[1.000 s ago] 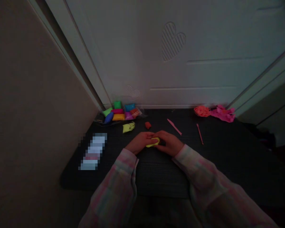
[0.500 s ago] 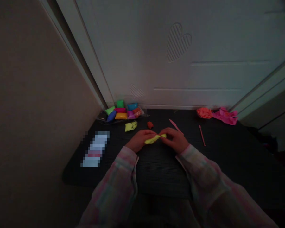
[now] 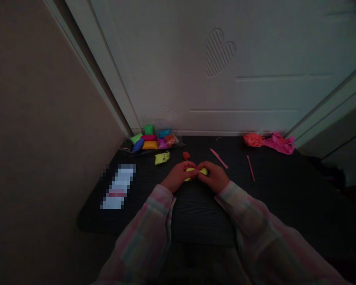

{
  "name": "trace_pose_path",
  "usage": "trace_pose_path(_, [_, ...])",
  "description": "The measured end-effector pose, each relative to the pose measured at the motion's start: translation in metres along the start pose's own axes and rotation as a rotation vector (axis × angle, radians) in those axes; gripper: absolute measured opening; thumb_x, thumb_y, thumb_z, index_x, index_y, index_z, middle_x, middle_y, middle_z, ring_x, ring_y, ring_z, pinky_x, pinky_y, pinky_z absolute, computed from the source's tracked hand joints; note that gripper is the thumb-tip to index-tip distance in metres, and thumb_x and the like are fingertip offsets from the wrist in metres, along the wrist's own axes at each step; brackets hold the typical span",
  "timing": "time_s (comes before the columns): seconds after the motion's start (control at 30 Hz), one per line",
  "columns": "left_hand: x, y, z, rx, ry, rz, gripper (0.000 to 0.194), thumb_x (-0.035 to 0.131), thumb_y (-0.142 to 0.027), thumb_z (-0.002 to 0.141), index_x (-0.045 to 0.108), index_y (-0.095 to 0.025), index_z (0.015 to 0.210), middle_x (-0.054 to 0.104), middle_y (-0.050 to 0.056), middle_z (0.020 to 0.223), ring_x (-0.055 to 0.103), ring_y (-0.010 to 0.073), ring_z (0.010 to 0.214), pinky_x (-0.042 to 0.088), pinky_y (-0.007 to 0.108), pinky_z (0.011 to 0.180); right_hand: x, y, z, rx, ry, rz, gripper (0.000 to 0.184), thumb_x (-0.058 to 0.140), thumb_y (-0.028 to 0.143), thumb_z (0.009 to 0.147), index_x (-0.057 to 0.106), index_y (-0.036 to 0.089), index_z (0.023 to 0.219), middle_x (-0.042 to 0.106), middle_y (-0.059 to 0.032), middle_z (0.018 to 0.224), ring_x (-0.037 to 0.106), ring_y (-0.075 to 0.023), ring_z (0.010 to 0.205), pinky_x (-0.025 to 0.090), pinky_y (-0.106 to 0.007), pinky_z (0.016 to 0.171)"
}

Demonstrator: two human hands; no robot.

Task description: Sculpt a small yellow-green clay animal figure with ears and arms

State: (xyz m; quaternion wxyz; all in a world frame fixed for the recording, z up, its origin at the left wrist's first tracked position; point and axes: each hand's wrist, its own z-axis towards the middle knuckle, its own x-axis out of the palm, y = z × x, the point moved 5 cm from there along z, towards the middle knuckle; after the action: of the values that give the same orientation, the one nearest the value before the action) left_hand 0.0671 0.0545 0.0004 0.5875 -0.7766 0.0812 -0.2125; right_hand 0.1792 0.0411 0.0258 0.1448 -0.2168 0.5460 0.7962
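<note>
A piece of soft yellow modelling clay [image 3: 190,170] is pinched between my two hands above the dark table. My left hand [image 3: 178,176] closes on its left part, fingers on top and thumb in front. On its right end my right hand [image 3: 215,175] is closed too, the fingertips meeting those of the left. Parts of the clay are hidden behind the fingers. Just beyond the hands lies a small red-orange lump [image 3: 186,156]. To its left is a crumpled yellow packet [image 3: 161,158].
A clear bag of several coloured clay packs [image 3: 150,145] lies by the white door [image 3: 166,87]. A pink plastic knife [image 3: 218,158] and a thin pink stick tool [image 3: 250,168] are at the right. Orange clay [image 3: 254,139] and pink crumpled material [image 3: 280,143] lie behind. A blurred-out flat object [image 3: 118,188] is at left.
My hands have come closer together, and the yellow clay stretched between them is now bunched and more covered by the fingers. My right hand has shifted left. The view has moved slightly.
</note>
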Motion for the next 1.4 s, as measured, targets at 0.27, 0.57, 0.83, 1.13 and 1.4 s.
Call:
trace_pose_path(0.27, [-0.019, -0.007, 0.002, 0.039, -0.188, -0.175, 0.013, 0.062, -0.017, 0.057, 0.053, -0.013, 0.066, 0.051, -0.003, 0.056, 0.043, 0.0043, 0.048, 0.029, 0.019, 0.048, -0.055, -0.013, 0.010, 0.223, -0.316, 0.853, 0.008, 0.056, 0.021, 0.059, 0.051, 0.022, 0.065, 0.047, 0.0059, 0.056, 0.042, -0.0063, 0.046, 0.036, -0.022, 0.047])
trace_pose_path(0.57, [-0.017, -0.012, -0.003, 0.034, -0.187, -0.231, 0.018, 0.053, -0.013, 0.059, 0.058, -0.010, 0.075, 0.059, 0.004, 0.069, 0.048, 0.0057, 0.049, 0.027, 0.018, 0.042, -0.017, -0.023, 0.008, 0.326, -0.075, 0.706, 0.018, 0.055, 0.035, 0.069, 0.055, 0.020, 0.079, 0.053, 0.0030, 0.062, 0.045, -0.0077, 0.046, 0.034, -0.023, 0.043])
trace_pose_path(0.83, [-0.007, -0.001, 0.003, 0.107, -0.172, -0.167, 0.016, 0.050, -0.021, 0.062, 0.051, -0.015, 0.077, 0.053, -0.001, 0.064, 0.047, 0.0073, 0.044, 0.029, 0.018, 0.034, 0.008, 0.004, 0.001, -0.088, 0.016, -0.022, 0.026, 0.061, 0.028, 0.066, 0.057, 0.016, 0.089, 0.053, -0.0030, 0.076, 0.051, -0.0150, 0.070, 0.042, -0.029, 0.063])
trace_pose_path(1.13, [-0.010, -0.003, 0.002, 0.149, -0.323, 0.041, 0.013, 0.045, -0.031, 0.071, 0.049, -0.018, 0.070, 0.042, -0.006, 0.052, 0.038, 0.0059, 0.038, 0.028, 0.020, 0.037, 0.018, 0.008, -0.001, -0.211, 0.050, -0.207, 0.015, 0.053, 0.017, 0.071, 0.056, 0.016, 0.085, 0.061, -0.0067, 0.083, 0.057, -0.0160, 0.077, 0.045, -0.029, 0.069])
trace_pose_path(1.4, [-0.008, -0.008, 0.002, 0.230, -0.377, 0.170, 0.011, 0.054, -0.025, 0.066, 0.050, -0.016, 0.062, 0.046, -0.005, 0.054, 0.043, 0.0065, 0.050, 0.033, 0.019, 0.047, 0.020, 0.012, 0.002, -0.127, 0.058, -0.317, 0.008, 0.051, 0.014, 0.067, 0.056, 0.015, 0.074, 0.061, -0.0050, 0.073, 0.057, -0.0151, 0.069, 0.044, -0.027, 0.066])
